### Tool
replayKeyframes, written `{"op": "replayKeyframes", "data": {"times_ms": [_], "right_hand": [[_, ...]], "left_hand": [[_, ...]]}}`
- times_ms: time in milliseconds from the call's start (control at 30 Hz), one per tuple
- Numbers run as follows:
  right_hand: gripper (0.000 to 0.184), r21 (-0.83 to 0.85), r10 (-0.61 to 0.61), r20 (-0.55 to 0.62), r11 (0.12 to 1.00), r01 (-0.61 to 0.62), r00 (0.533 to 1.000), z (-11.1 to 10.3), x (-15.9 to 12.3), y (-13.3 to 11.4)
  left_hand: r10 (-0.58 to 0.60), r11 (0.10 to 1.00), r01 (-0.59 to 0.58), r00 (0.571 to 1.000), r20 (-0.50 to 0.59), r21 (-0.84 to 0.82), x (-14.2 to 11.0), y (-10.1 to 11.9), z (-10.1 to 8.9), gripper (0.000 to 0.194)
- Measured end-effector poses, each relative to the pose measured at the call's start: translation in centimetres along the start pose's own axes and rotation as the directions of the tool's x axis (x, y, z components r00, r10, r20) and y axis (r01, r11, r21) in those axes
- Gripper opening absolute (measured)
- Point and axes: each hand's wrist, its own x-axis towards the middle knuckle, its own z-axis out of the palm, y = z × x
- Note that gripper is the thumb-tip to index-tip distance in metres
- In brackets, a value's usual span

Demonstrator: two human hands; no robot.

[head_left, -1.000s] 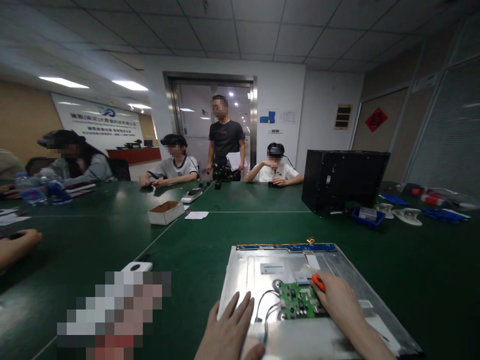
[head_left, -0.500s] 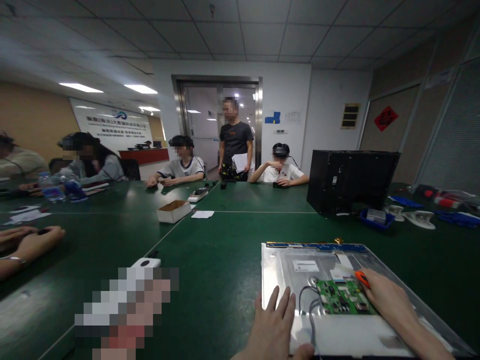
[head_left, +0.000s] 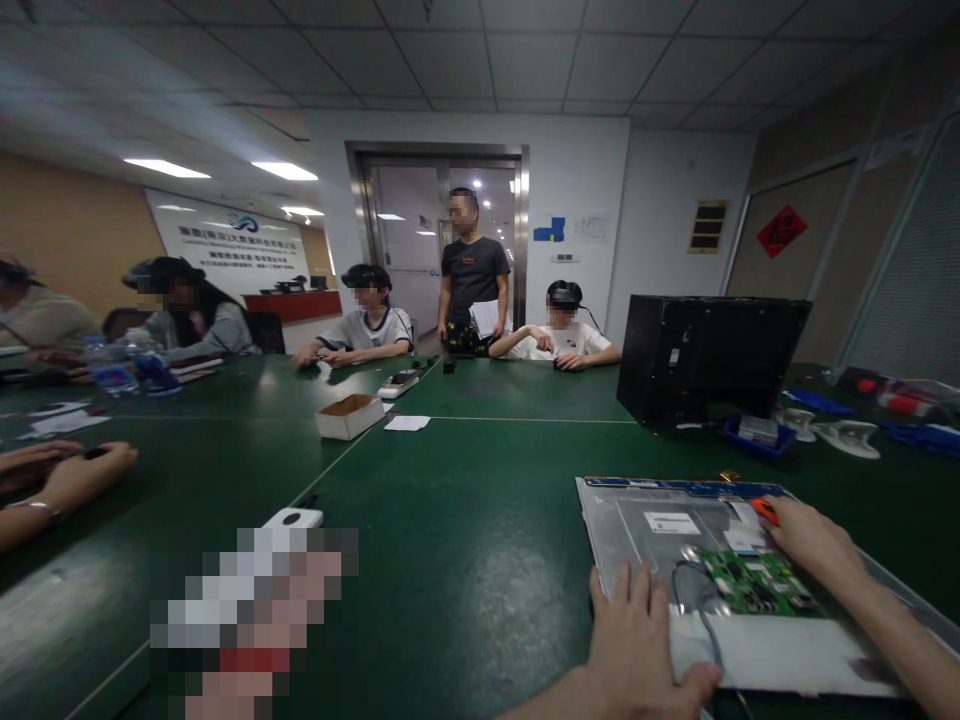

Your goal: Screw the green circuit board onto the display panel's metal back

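A flat display panel (head_left: 622,515) lies back side up on the green table, at the lower right. My left hand (head_left: 634,640) rests on its near left part, fingers spread and stretched out. Closed round a small orange tool (head_left: 766,511) is my right hand (head_left: 814,540), over the panel's far right part; the tool's kind and tip are hidden. Just left of that hand are a pale flat ribbon cable (head_left: 742,512) and white tape (head_left: 745,541). A green circuit board (head_left: 757,582) is fixed below them, with dark wires (head_left: 694,575) running from its left side.
Behind the panel stands a black monitor-like box (head_left: 709,360), beside a blue tray (head_left: 759,437). An open carton (head_left: 349,418) and a white power strip (head_left: 296,520) are on the left. A co-worker's hands (head_left: 82,475) rest at far left; other people sit across the table.
The panel has shifted right in the view, turning slightly, with my left hand still on it. My right hand and the orange tool have moved up and right, away from the circuit board towards the ribbon cable.
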Motion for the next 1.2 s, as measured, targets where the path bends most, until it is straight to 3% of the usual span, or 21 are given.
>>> {"op": "replayKeyframes", "data": {"times_ms": [133, 300, 533, 833, 1033, 1200], "right_hand": [[0.023, 0.069, -0.141, 0.014, 0.988, 0.14, 0.99, 0.1, -0.1, -1.7], [0.022, 0.147, -0.345, 0.055, 0.931, 0.334, 0.937, 1.1, -1.9, -4.2], [0.021, 0.155, -0.318, 0.002, 0.937, 0.314, 0.948, 2.4, -1.3, -1.9], [0.029, 0.174, -0.341, -0.02, 0.925, 0.339, 0.94, 2.2, -1.3, 0.6], [0.026, 0.122, -0.374, 0.012, 0.921, 0.37, 0.927, 2.2, -1.6, 0.8], [0.022, 0.063, -0.357, 0.044, 0.933, 0.354, 0.933, 2.4, -1.6, 0.3]], "left_hand": [[0.035, 0.998, -0.035, 0.999, -0.005, -0.054, 1.5, 1.0, 0.2, 0.091], [0.057, 0.99, -0.054, 0.998, 0.023, -0.133, 3.1, 1.9, 0.2, 0.089], [0.128, 0.978, -0.122, 0.992, 0.022, -0.171, 4.4, 1.2, 1.0, 0.071], [0.168, 0.964, -0.175, 0.984, -0.049, -0.2, 4.5, 0.4, 1.6, 0.061], [0.227, 0.964, -0.237, 0.97, -0.086, -0.122, 4.2, 0.2, 1.6, 0.061], [0.318, 0.947, -0.32, 0.942, -0.109, -0.004, 4.1, -0.3, 2.4, 0.073]]}}
